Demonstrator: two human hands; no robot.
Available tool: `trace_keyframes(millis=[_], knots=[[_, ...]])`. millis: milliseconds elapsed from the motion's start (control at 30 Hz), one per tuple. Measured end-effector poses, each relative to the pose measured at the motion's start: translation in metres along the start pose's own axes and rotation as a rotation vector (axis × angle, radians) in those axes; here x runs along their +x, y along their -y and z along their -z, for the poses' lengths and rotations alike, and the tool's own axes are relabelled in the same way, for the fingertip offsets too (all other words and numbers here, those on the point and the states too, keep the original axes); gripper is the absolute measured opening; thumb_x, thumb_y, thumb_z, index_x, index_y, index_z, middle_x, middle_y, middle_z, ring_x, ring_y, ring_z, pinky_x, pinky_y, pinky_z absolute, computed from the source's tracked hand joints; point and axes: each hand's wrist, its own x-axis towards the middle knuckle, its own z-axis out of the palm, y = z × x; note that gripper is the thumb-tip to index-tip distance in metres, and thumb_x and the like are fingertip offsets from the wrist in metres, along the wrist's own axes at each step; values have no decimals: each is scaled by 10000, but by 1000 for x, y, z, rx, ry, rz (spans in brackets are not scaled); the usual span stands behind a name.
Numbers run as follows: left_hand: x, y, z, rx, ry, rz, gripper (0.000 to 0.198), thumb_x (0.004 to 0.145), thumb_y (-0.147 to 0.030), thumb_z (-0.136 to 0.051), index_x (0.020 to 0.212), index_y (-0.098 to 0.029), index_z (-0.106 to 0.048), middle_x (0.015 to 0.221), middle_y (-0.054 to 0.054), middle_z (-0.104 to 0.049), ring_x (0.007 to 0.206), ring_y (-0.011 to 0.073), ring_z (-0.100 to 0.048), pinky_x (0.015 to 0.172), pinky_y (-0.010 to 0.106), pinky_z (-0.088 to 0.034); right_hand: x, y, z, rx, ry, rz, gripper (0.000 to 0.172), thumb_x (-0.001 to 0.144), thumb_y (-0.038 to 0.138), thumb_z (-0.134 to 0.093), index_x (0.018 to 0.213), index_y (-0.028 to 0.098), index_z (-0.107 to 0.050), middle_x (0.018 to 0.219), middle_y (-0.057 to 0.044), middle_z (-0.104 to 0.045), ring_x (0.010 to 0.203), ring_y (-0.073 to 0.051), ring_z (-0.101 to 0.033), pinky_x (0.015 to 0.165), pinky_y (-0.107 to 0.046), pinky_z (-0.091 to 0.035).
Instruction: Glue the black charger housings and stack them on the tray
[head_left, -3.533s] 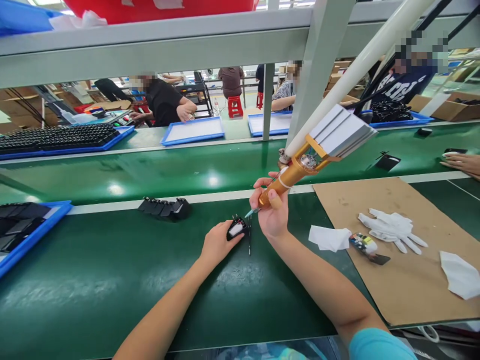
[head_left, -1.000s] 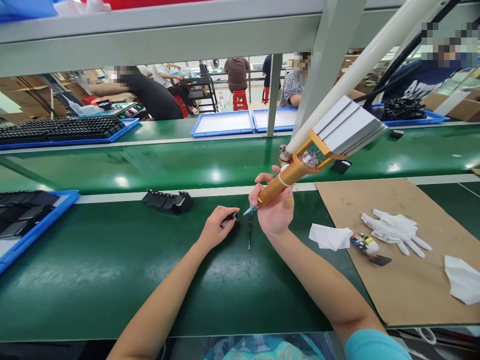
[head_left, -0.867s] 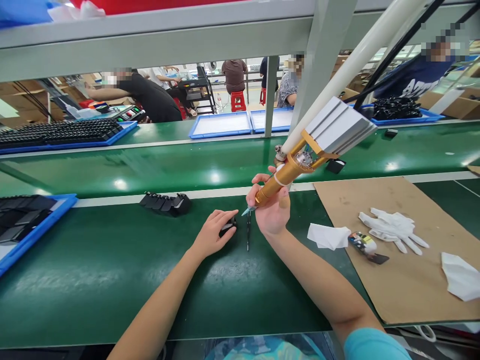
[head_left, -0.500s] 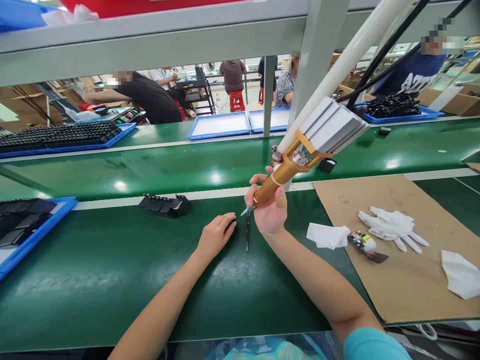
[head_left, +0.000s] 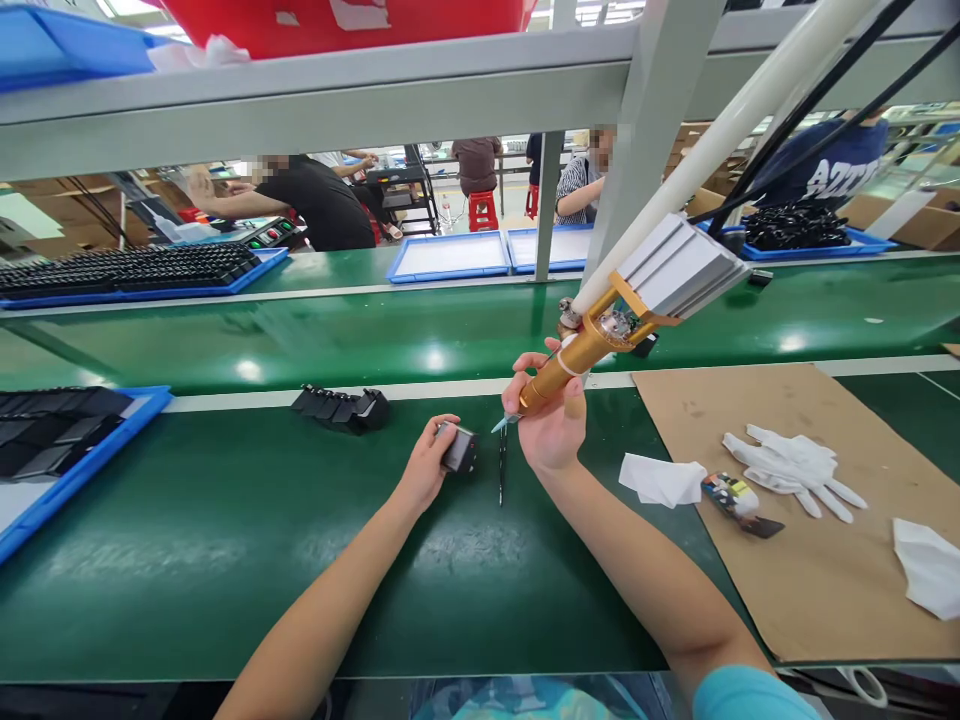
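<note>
In my left hand [head_left: 424, 468] is a small black box-shaped housing [head_left: 459, 450], gripped between thumb and fingers just above the green bench [head_left: 420, 590]. Several similar black housings [head_left: 341, 408] stand in a row behind that hand. My right hand [head_left: 553, 436] is wrapped round a gold-coloured cylindrical dispenser [head_left: 559, 375] hung at a slant. Its pale blue tapered nozzle [head_left: 500, 425] points down and left toward the housing, a short gap apart. Below the nozzle lies a thin dark tool [head_left: 502, 475], which looks like tweezers.
At left is a blue-rimmed tray [head_left: 142, 420] of black housings. Brown cardboard [head_left: 817, 590] at right carries white gloves [head_left: 795, 465], a small circuit board [head_left: 739, 500] and a white cloth [head_left: 930, 565]. A white pole [head_left: 720, 150] slants down to the dispenser. People sit beyond the bench.
My left hand has turned, so the black housing, mostly hidden under the fingers before, now shows. My right hand keeps its hold on the dispenser. The view has tilted slightly.
</note>
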Motion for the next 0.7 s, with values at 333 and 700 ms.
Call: trace_keyframes(millis=[333, 700], knots=[[-11, -26, 6, -476, 188, 38, 445, 797, -615, -537, 1055, -260, -463, 759, -3, -532, 513, 111, -509, 388, 227, -413, 3, -2, 5, -66, 3, 41, 337, 792, 372, -581, 1111, 315, -490, 905, 21, -559, 500, -77, -505, 475, -254, -354], [-5, -10, 28, 229, 124, -296, 392, 863, -537, -524, 1107, -231, -541, 886, 50, -627, 723, 179, -601, 655, 312, -487, 4, -3, 8, -78, 5, 37, 339, 788, 359, -574, 1116, 322, -496, 902, 19, -562, 511, -79, -512, 484, -262, -386]])
